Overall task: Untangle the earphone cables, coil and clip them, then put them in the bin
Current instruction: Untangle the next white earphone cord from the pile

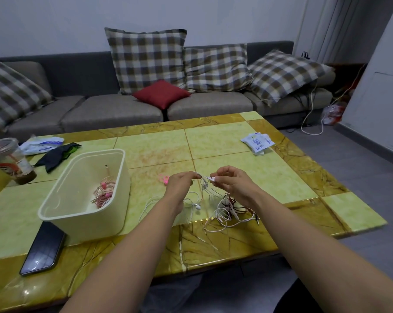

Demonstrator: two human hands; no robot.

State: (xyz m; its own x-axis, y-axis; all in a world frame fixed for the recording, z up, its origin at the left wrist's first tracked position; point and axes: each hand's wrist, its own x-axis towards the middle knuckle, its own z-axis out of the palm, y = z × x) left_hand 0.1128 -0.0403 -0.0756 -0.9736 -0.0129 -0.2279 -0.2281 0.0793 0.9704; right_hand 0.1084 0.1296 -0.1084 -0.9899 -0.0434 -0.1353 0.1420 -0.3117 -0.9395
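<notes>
The left hand (183, 180) and the right hand (232, 180) each pinch the white earphone cable (205, 177) close together above the table (270, 172), lifting it from the tangle (229, 207) near the bin (96, 152), presumably so the knot hangs free for separation.

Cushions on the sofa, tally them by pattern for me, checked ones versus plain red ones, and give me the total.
Checked cushions: 4
Red cushion: 1
Total: 5
</notes>
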